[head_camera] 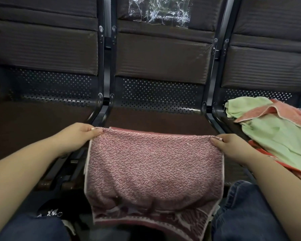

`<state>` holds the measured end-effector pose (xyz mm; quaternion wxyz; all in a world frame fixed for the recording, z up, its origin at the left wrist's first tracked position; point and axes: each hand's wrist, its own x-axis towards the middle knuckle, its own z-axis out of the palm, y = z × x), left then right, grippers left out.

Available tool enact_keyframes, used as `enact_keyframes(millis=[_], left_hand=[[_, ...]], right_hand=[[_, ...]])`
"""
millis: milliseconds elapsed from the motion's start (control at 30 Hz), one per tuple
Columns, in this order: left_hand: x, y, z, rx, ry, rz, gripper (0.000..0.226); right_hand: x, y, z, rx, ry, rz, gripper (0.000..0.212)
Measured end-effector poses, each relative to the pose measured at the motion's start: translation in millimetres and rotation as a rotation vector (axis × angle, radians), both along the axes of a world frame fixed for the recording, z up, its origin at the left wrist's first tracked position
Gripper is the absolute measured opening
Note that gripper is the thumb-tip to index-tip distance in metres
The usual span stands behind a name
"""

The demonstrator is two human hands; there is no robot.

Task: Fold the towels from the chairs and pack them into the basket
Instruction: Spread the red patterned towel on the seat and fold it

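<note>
A person, seen from the head camera, holds a pink towel up by its top edge in front of the middle chair of a row of three dark padded seats. The left hand pinches the towel's upper left corner between thumb and curled fingers; the right hand pinches the upper right corner in the same way. The top edge is stretched nearly straight between the two hands, just in front of the middle chair's seat edge. The towel appears doubled over, a second layer showing along the top and at the bottom hem, which carries a darker woven pattern and a pale border. It hangs down between the person's knees, clad in blue jeans.

To the right of the middle chair, on the neighbouring seat, lies an unfolded heap of towels: a light green towel with a coral-orange towel draped partly across it. A crumpled sheet of clear plastic lies against the upper backrest of the middle chair. Perforated metal panels join each backrest to its seat. The basket is not visible in this view.
</note>
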<state>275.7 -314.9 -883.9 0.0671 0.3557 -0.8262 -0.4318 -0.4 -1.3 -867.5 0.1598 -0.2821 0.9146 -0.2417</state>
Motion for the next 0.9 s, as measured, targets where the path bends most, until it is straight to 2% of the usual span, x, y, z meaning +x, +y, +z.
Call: enact_keyframes(millis=[100, 300, 367, 533, 700, 900], left_hand=[[-19, 5, -8, -0.123, -0.088, 0.009, 0.038], [-55, 19, -29, -0.181, -0.288, -0.122, 0.048], [-63, 22, -31, -0.234, -0.323, -0.146, 0.044], [-71, 26, -33, -0.311, -0.299, -0.172, 0.030], [-62, 26, -26, -0.289, -0.224, -0.103, 0.039], [-30, 24, -15, -0.221, -0.179, 0.001, 0.038]], right_hand=[[-6, -17, -15, 0.060, 0.046, -0.008, 0.032], [-3, -53, -38, 0.158, 0.024, 0.022, 0.041], [1, -62, -43, 0.192, 0.023, 0.060, 0.043], [13, -79, -50, 0.207, 0.037, 0.118, 0.039], [24, -75, -41, 0.170, 0.013, 0.147, 0.042], [30, -46, -15, 0.142, -0.059, 0.127, 0.043]])
